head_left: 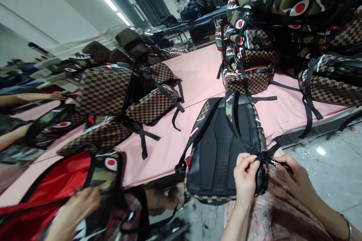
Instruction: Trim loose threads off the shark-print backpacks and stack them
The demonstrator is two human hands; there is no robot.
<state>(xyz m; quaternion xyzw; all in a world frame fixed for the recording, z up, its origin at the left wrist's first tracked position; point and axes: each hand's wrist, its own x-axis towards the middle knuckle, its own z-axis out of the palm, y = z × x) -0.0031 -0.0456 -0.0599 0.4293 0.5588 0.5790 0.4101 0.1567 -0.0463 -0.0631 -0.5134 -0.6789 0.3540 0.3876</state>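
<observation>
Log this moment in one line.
left hand: pinching black strap | right hand: at same strap, held item unclear | backpack: back panel up, at edge of pink table | around: checkered backpacks

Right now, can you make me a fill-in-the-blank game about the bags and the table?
The cover on the table is ____.
The open bag at the lower left has a ____ lining.
The left hand pinches a black ____ of the nearest backpack.
The eye on the open bag has a ____ centre.

Missing words: pink; red; strap; red.
</observation>
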